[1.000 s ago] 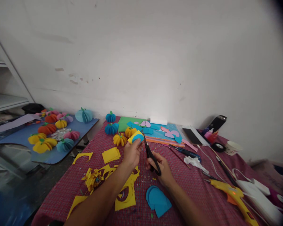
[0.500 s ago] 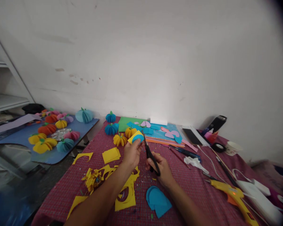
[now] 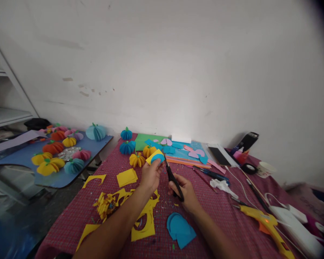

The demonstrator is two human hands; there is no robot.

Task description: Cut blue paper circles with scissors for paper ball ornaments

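My left hand (image 3: 150, 175) holds up a small folded piece of yellow paper with a blue circle on it (image 3: 156, 157), above the red checked tablecloth (image 3: 78, 212). My right hand (image 3: 185, 190) grips black scissors (image 3: 172, 175), whose blades point up at the right edge of that paper. Below my hands lie a stack of blue paper circles (image 3: 180, 229) and yellow paper offcuts (image 3: 144, 223) with round holes cut out.
Paper pumpkins (image 3: 137, 159) stand behind my hands; more (image 3: 51, 165) sit on a blue side table at left. Coloured sheets (image 3: 183, 151), pens, a phone (image 3: 220, 155), a roll of tape and a cup lie at back right. A yellow glue gun (image 3: 264, 223) rests at right.
My right hand with the scissors has shifted very slightly; the paper stays held in the same place.
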